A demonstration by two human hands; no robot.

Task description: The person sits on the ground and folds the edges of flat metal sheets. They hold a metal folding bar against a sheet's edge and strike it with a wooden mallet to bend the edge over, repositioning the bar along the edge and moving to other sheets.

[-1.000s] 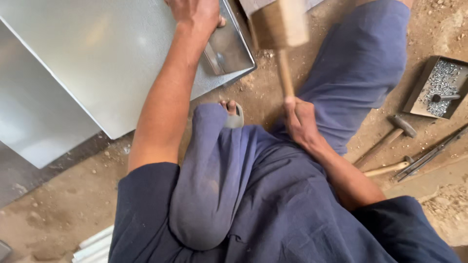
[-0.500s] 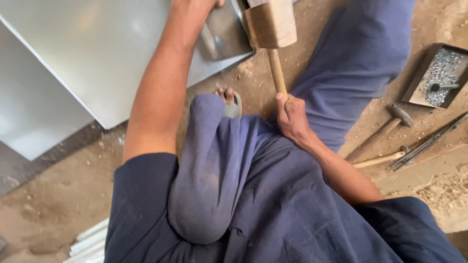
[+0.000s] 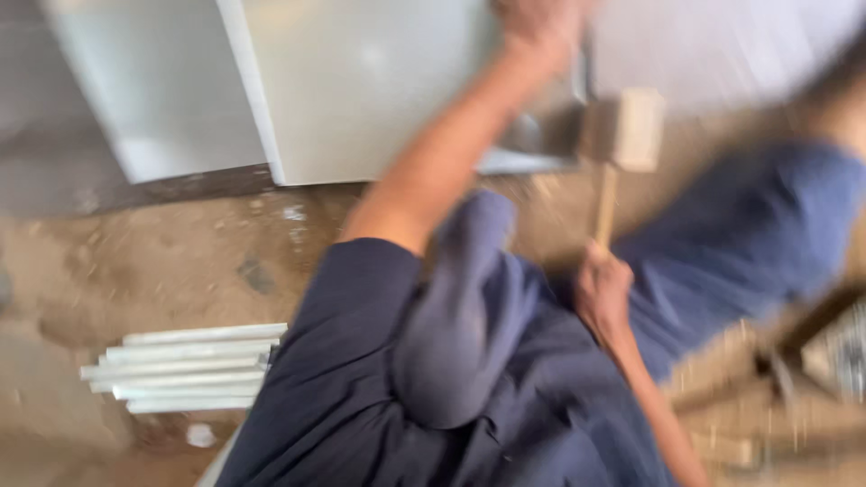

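Pretty blurry shot, but the right hand [image 3: 603, 293] is still clamped on the wooden mallet [image 3: 624, 131], whose head has dropped from half a second ago, so it's mid-swing. It's now right beside the metal sheet [image 3: 379, 90], near its lower right corner on the dirt floor [image 3: 162, 261], where the left hand [image 3: 537, 22] presses down; can't tell if that one's gripping.

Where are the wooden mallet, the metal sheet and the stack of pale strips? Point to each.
wooden mallet [image 3: 624, 129], head view, on its blurred block head.
metal sheet [image 3: 361, 81], head view, on its flat face.
stack of pale strips [image 3: 185, 368], head view, mid-stack.
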